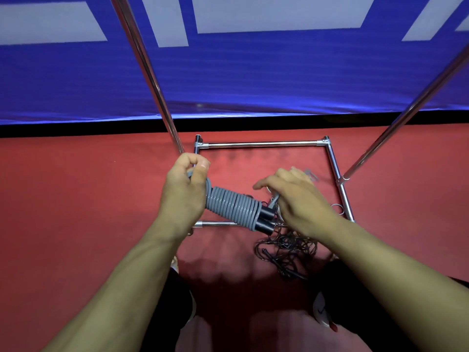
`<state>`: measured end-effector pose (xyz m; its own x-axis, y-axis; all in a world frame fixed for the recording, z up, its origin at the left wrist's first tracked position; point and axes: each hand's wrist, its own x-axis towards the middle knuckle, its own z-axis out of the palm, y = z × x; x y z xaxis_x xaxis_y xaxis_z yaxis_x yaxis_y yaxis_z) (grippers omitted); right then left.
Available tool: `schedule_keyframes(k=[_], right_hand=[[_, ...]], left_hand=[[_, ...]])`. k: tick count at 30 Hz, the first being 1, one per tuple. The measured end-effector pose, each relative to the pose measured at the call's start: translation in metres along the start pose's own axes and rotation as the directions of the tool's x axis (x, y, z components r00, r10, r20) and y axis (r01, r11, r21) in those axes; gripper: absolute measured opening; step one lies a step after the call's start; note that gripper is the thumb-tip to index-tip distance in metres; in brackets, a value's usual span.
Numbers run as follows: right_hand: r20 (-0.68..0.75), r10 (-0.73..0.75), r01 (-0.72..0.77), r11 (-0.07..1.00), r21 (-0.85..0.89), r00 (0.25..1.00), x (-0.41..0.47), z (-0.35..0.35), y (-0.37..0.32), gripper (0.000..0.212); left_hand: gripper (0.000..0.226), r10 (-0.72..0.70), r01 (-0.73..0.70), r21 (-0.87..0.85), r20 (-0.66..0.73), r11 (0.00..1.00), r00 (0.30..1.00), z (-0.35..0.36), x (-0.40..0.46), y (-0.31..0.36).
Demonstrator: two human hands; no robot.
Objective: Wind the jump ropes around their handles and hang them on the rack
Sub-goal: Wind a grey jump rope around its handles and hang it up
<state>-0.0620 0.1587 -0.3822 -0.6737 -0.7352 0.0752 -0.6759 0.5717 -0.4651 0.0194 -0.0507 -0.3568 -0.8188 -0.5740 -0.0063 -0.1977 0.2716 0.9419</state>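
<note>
Floor [76, 199]: red, smooth, matte surface covering the lower portion of the view, evenly lit, with soft diffuse shadows at its near centre. Along the floor's far edge runs a narrow black strip [76, 129], continuous from the left edge to the right edge of the view. Above the strip rises a blue backdrop [253, 72], faintly ribbed in horizontal lines and slightly wrinkled at its bottom edge. The backdrop carries large pale grey-white blocks [279, 13] along its upper edge, angular in outline and cropped by the top of the view. Lighting is bright and general; its source is not visible.
</note>
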Motion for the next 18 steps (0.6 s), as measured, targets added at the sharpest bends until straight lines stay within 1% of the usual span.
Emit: schedule_keyframes(k=[2, 4, 6, 8, 10, 11, 12, 13, 15, 16, 18], right_hand=[[-0.01, 0.023, -0.023, 1.0, -0.019, 1.0, 0.001, -0.004, -0.001, 0.03], [-0.002, 0.067, -0.067, 0.998, -0.022, 0.998, 0.001, -0.008, -0.003, 0.018], [0.012, 0.158, -0.158, 0.987, 0.011, 0.987, -0.001, -0.015, -0.007, 0.017], [-0.018, 0.23, -0.23, 0.973, 0.032, 0.973, -0.002, -0.021, -0.012, 0.016], [-0.069, 0.282, -0.278, 0.958, 0.068, 0.957, -0.006, -0.02, -0.021, 0.011], [-0.083, 0.316, -0.302, 0.942, 0.145, 0.945, -0.009, -0.017, -0.026, 0.012], [-0.085, 0.354, -0.323, 0.91, 0.26, 0.931, -0.012, -0.013, -0.032, 0.014], [-0.078, 0.389, -0.33, 0.857, 0.397, 0.918, -0.015, -0.007, -0.039, 0.016], [-0.04, 0.43, -0.299, 0.689, 0.66, 0.902, -0.021, 0.005, -0.056, 0.014], [-0.017, 0.449, -0.278, 0.583, 0.764, 0.893, -0.023, 0.012, -0.063, 0.011], [0.031, 0.505, -0.259, 0.387, 0.885, 0.862, -0.025, 0.024, -0.07, 0.01]], left_hand=[[0.016, 0.084, -0.086, 0.073, 0.026, 0.994, 0.996, 0.003, -0.002, 0.003], [0.013, 0.146, -0.151, 0.13, 0.048, 0.98, 0.988, 0.005, -0.004, 0.002], [0.011, 0.197, -0.2, 0.189, 0.033, 0.961, 0.98, 0.008, -0.006, 0.0], [0.012, 0.261, -0.241, 0.248, -0.049, 0.938, 0.964, 0.011, -0.009, 0.0], [0.011, 0.321, -0.265, 0.285, -0.171, 0.921, 0.932, 0.014, -0.012, 0.004], [0.01, 0.336, -0.264, 0.289, -0.238, 0.92, 0.911, 0.015, -0.013, 0.006], [0.01, 0.335, -0.253, 0.275, -0.31, 0.927, 0.89, 0.016, -0.013, 0.007], [0.009, 0.317, -0.238, 0.241, -0.381, 0.941, 0.869, 0.017, -0.013, 0.008], [0.007, 0.26, -0.214, 0.147, -0.496, 0.966, 0.829, 0.018, -0.009, 0.008], [0.007, 0.229, -0.205, 0.104, -0.536, 0.973, 0.813, 0.018, -0.008, 0.009], [0.006, 0.17, -0.185, 0.033, -0.578, 0.982, 0.798, 0.02, -0.005, 0.009]])
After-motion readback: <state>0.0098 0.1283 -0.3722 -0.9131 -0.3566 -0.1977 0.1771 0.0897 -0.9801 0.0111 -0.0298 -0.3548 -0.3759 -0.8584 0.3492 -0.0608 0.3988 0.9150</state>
